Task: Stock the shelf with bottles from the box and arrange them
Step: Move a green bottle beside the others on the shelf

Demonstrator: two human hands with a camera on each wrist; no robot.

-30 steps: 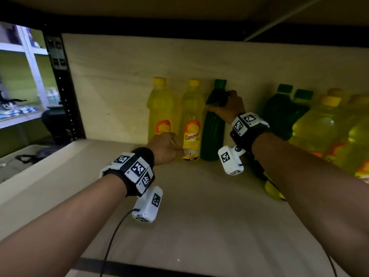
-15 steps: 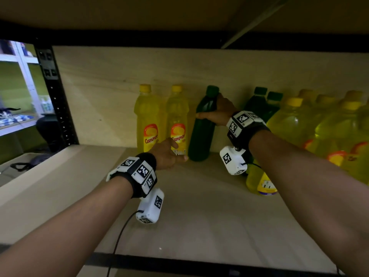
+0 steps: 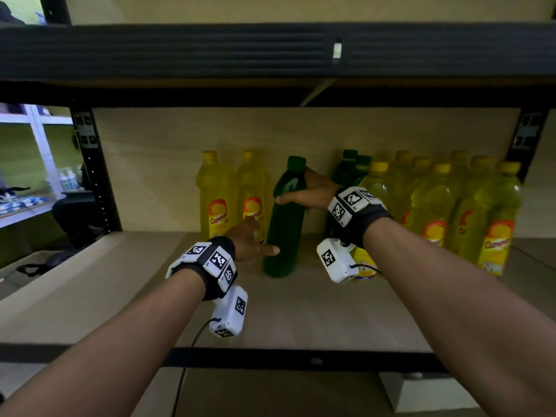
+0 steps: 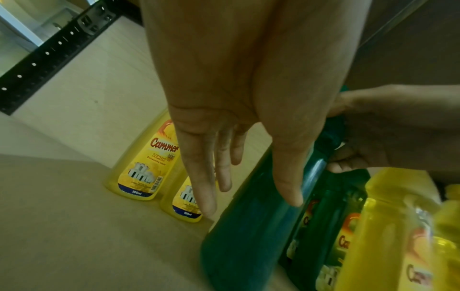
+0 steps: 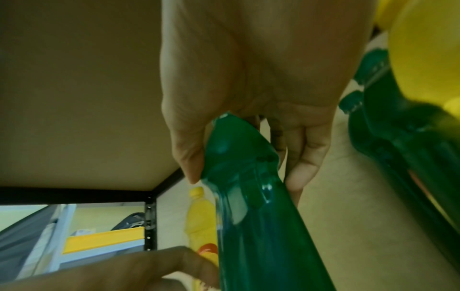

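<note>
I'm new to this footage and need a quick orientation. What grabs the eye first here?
The dark green bottle mid-shelf stands out: the right hand grips its neck while the left hand reaches straight-fingered toward its lower body. Two yellow bottles stand just left of it against the back panel. A dense cluster of yellow bottles fills the shelf's right side.

The right hand (image 3: 310, 192) is covering the neck of the green bottle (image 3: 284, 224), whose base is running off the bottom edge in both wrist views. The yellow bottles (image 3: 469, 212) toward the shelf's (image 3: 301, 311) right end are blurring together, their labels unreadable.
</note>
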